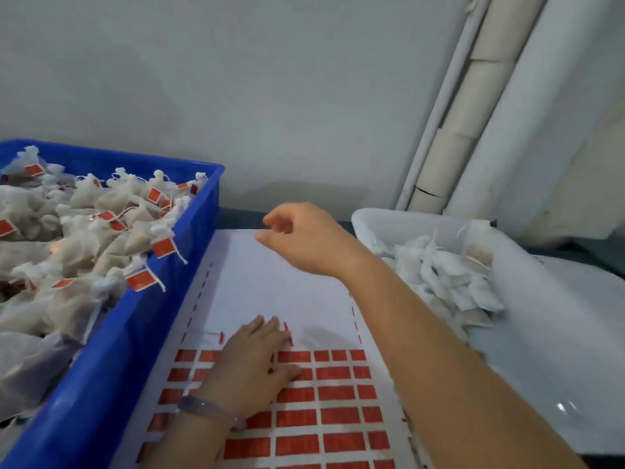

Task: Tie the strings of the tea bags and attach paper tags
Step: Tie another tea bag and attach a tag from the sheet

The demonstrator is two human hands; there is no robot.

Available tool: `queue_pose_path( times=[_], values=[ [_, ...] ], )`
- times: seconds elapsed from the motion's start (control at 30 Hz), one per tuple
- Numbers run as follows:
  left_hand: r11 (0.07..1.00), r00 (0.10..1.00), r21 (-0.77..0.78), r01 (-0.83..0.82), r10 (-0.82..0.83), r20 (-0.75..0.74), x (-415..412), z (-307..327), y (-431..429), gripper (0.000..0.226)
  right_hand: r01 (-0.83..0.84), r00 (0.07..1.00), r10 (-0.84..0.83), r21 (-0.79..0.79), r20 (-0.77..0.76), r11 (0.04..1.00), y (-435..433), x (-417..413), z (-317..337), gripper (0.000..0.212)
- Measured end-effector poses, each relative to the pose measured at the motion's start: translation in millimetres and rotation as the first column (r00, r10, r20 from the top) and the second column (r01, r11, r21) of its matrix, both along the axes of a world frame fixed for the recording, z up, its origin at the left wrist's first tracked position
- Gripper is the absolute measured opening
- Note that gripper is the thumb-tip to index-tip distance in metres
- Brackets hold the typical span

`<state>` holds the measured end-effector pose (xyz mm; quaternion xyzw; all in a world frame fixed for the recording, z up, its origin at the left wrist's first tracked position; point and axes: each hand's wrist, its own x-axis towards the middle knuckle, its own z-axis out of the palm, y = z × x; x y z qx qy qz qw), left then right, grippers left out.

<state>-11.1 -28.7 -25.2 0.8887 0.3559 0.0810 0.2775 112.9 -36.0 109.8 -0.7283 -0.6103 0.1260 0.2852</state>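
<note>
Your left hand (252, 360) lies flat, palm down, fingers spread on the sheet of red tags (324, 397), pinning its top row; it grips nothing. Your right hand (297, 236) hangs above the bare far end of the sheet, fingers loosely curled; can't tell if anything is pinched there. Untagged tea bags (439, 275) sit in the white tub (365, 218), just right of that hand, so the right hand is nearer for the next pick. Tagged bags (84, 231) fill the blue crate (189, 272) on the left. Tag rows run left-right, long side across. Print on the tags is too blurred to read.
</note>
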Motion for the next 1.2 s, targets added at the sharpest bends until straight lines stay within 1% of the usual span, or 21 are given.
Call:
queue_pose_path(
  times=[0.07, 0.17, 0.2, 0.27, 0.3, 0.33, 0.4, 0.43, 0.47, 0.5, 0.53, 0.57, 0.63, 0.7, 0.73, 0.8, 0.9, 1.03, 1.13, 1.2],
  values=[
    [0.999, 0.999, -0.026, -0.035, 0.035, 0.034, -1, -2, 0, 0.054, 0.107, 0.992, -0.102, -0.066, 0.069, 0.992, -18, 36, 8, 0.027],
    [0.993, 0.979, -0.059, -0.098, 0.107, 0.172, -3, -2, -3, 0.041, 0.232, 0.971, -0.21, -0.249, 0.113, 0.94, -44, 87, 4, 0.024],
    [0.99, 0.97, -0.065, -0.122, 0.133, 0.204, -3, -4, -1, 0.035, 0.275, 0.961, -0.258, -0.27, 0.099, 0.923, -50, 102, -1, 0.021],
    [0.983, 0.952, -0.071, -0.168, 0.181, 0.249, -3, -5, 2, 0.029, 0.383, 0.923, -0.377, -0.229, 0.073, 0.895, -60, 128, -12, 0.02],
    [0.981, 0.948, -0.073, -0.179, 0.192, 0.255, -3, -5, 2, 0.029, 0.435, 0.9, -0.43, -0.202, 0.071, 0.878, -65, 140, -18, 0.021],
    [0.98, 0.946, -0.072, -0.184, 0.196, 0.259, -3, -6, 2, 0.029, 0.464, 0.885, -0.459, -0.21, 0.074, 0.861, -69, 149, -23, 0.023],
    [0.98, 0.943, -0.069, -0.186, 0.198, 0.268, -2, -8, 3, 0.027, 0.459, 0.887, -0.447, -0.339, 0.117, 0.821, -75, 161, -34, 0.03],
    [0.981, 0.944, -0.058, -0.186, 0.194, 0.268, -1, -9, 4, 0.026, 0.453, 0.89, -0.427, -0.397, 0.159, 0.798, -76, 164, -40, 0.039],
    [0.981, 0.943, -0.044, -0.187, 0.192, 0.272, -1, -10, 5, 0.024, 0.463, 0.886, -0.416, -0.406, 0.203, 0.787, -75, 165, -46, 0.048],
    [0.981, 0.941, -0.045, -0.191, 0.195, 0.276, -1, -11, 5, 0.023, 0.482, 0.876, -0.418, -0.374, 0.241, 0.792, -73, 165, -51, 0.055],
    [0.981, 0.94, -0.041, -0.191, 0.195, 0.278, 0, -12, 6, 0.022, 0.498, 0.863, -0.425, -0.322, 0.274, 0.805, -69, 163, -55, 0.057],
    [0.981, 0.941, -0.048, -0.189, 0.195, 0.276, 0, -13, 7, 0.021, 0.51, 0.85, -0.43, -0.272, 0.304, 0.816, -66, 162, -59, 0.054],
    [0.982, 0.942, -0.06, -0.18, 0.189, 0.276, 0, -14, 7, 0.02, 0.53, 0.824, -0.432, -0.228, 0.366, 0.817, -61, 158, -65, 0.037],
    [0.982, 0.94, -0.062, -0.176, 0.187, 0.286, -1, -13, 7, 0.018, 0.551, 0.804, -0.439, -0.224, 0.402, 0.804, -59, 158, -66, 0.018],
    [0.983, 0.938, -0.056, -0.176, 0.185, 0.294, -1, -12, 7, 0.017, 0.56, 0.797, -0.45, -0.212, 0.404, 0.801, -59, 159, -64, 0.016],
    [0.983, 0.935, -0.055, -0.177, 0.186, 0.303, -1, -10, 6, 0.016, 0.566, 0.794, -0.478, -0.169, 0.375, 0.807, -62, 163, -58, 0.016],
    [0.981, 0.931, -0.062, -0.184, 0.194, 0.31, -1, -8, 5, 0.015, 0.548, 0.809, -0.508, -0.067, 0.295, 0.834, -68, 168, -47, 0.008],
    [0.976, 0.921, -0.064, -0.206, 0.215, 0.325, 0, -6, 4, 0.018, 0.518, 0.851, -0.516, 0.002, 0.092, 0.855, -77, 167, -41, 0.009],
    [0.974, 0.915, -0.072, -0.215, 0.226, 0.334, 0, -6, 4, 0.018, 0.535, 0.845, -0.534, 0.059, -0.041, 0.843, -83, 159, -34, 0.012],
    [0.97, 0.903, -0.089, -0.227, 0.244, 0.353, 0, -5, 4, 0.021, 0.535, 0.839, -0.509, 0.125, -0.19, 0.835, -90, 151, -20, 0.014]
  ],
)
